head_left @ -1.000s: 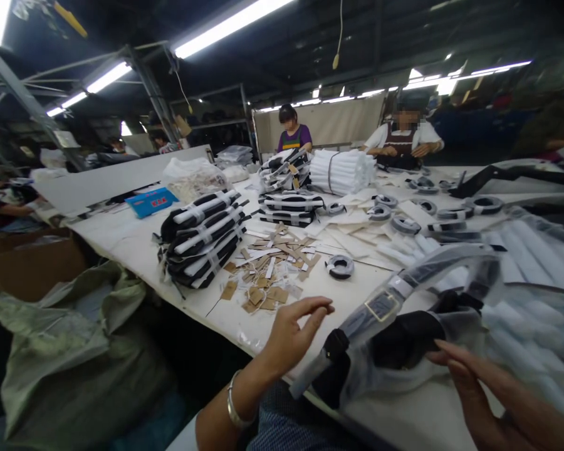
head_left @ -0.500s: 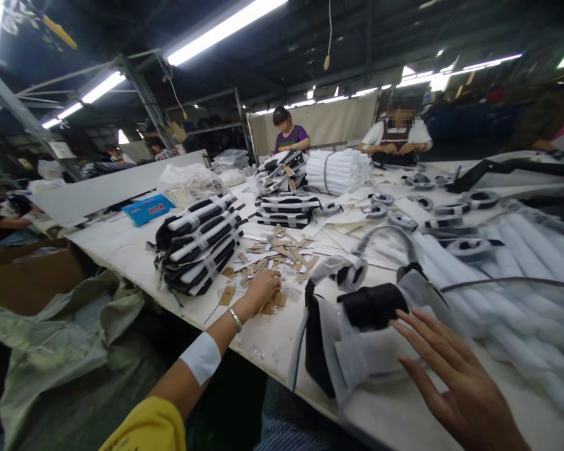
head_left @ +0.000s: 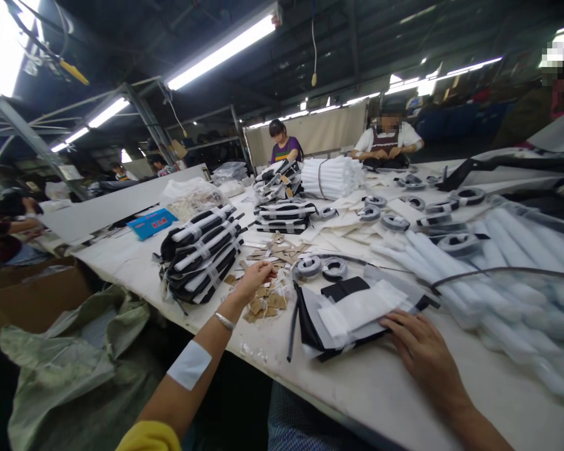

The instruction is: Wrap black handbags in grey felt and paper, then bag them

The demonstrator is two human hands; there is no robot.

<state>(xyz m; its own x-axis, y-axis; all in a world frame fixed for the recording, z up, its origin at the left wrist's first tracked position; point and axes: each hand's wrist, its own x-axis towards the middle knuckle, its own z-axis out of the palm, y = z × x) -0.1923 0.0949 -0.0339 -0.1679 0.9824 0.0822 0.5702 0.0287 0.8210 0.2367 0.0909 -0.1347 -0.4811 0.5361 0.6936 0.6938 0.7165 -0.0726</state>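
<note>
My left hand [head_left: 257, 279] is closed in a pinch above a heap of brown cardboard tags [head_left: 275, 300] with pale strings. What its fingertips hold, if anything, is too small to make out. My right hand [head_left: 416, 341] lies with fingers stretched out on the right edge of a flat bundle of black and grey fabric pieces [head_left: 310, 313]. White sheets [head_left: 364, 310] lie on top of that bundle. Two rolled grey-and-black strips [head_left: 333, 269] sit just behind it.
Left of the tags stands a stack of black-and-white strapped bundles [head_left: 200, 250]. White foam-like tubes [head_left: 507, 294] cover the table's right side. A blue packet [head_left: 151, 223] lies farther back. Two people [head_left: 286, 145] work across the table. A cardboard box [head_left: 32, 294] and a green sack [head_left: 75, 369] stand at left.
The fabric bundle, whose strap stood in a raised loop, now lies flatter with the white sheets spread on top. My right hand has come down onto its edge. My left hand has lifted slightly from the tags.
</note>
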